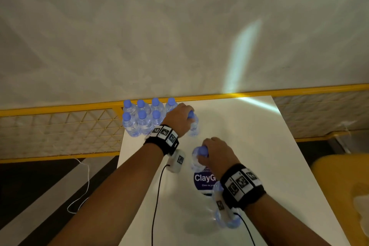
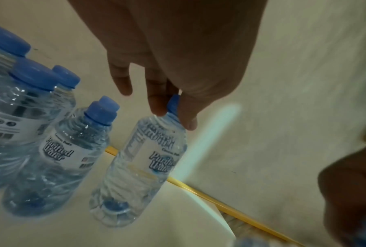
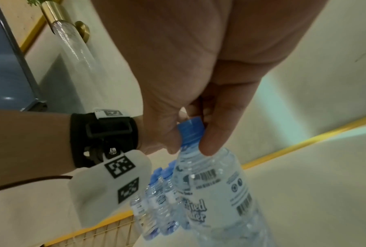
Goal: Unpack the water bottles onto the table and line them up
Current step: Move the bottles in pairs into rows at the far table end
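Note:
Several clear water bottles [image 1: 142,119] with blue caps stand in two rows at the white table's [image 1: 249,146] back left corner. My left hand [image 1: 189,115] pinches the cap of another bottle [image 1: 193,129] just right of those rows; in the left wrist view this bottle [image 2: 144,167] is upright with its base at the table top, held by my left hand [image 2: 173,115]. My right hand [image 1: 202,155] grips the cap of a second bottle [image 1: 196,161], which hangs nearer to me. In the right wrist view my right hand [image 3: 188,145] holds that bottle [image 3: 215,192]. The torn plastic pack [image 1: 202,180] lies under my right wrist.
A yellow rail [image 1: 60,108] with mesh runs behind the table, against a pale wall. The table's left edge drops to a dark floor with a white cord [image 1: 83,181]. A blurred yellow object [image 1: 343,185] sits at the right. More bottles [image 1: 226,221] lie in the pack.

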A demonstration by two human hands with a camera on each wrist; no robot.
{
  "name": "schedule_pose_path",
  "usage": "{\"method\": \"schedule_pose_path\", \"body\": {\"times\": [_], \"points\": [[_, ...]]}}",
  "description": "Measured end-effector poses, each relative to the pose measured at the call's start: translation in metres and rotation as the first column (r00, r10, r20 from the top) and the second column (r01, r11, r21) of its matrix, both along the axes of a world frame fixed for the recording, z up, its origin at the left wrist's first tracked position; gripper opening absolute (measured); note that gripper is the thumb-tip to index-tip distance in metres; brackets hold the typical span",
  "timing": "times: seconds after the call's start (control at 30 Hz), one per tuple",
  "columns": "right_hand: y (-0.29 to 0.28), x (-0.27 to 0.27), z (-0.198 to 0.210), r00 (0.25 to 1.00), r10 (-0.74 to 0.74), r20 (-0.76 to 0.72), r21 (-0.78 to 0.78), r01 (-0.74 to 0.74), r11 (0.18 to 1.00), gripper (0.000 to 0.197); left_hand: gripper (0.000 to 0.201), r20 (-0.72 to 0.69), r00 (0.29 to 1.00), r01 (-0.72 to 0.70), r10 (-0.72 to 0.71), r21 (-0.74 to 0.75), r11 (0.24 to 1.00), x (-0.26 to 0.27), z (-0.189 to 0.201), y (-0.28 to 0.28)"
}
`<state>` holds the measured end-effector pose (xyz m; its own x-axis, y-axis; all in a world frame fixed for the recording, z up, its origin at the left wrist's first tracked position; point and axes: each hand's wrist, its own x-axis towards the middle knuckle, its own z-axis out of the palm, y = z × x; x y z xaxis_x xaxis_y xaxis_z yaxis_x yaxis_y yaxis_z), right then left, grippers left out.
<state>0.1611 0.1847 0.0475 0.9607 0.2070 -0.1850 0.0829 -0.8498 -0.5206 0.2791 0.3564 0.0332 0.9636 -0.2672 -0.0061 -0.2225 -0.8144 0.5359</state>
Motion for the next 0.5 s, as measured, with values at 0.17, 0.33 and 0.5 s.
{"method": "schedule_pose_path", "body": {"times": [0.17,0.33,0.5], "points": [[0.009,0.069,-0.011,0.999,-0.035,0.036,0.003,0.035,0.999,0.029,0.033,0.084,0.991,-0.101,0.100,0.006,0.995,0.055,-0.015,0.002],[0.023,0.126,-0.029,0.998,-0.058,-0.037,-0.043,0.056,0.998,0.030,0.028,0.111,0.984,-0.151,0.137,0.125,0.981,0.083,-0.043,0.006],[0.039,0.162,-0.046,0.997,-0.033,-0.066,-0.124,0.025,0.992,0.026,0.037,0.072,0.987,-0.156,0.143,0.217,0.964,0.097,-0.067,0.014]]}}
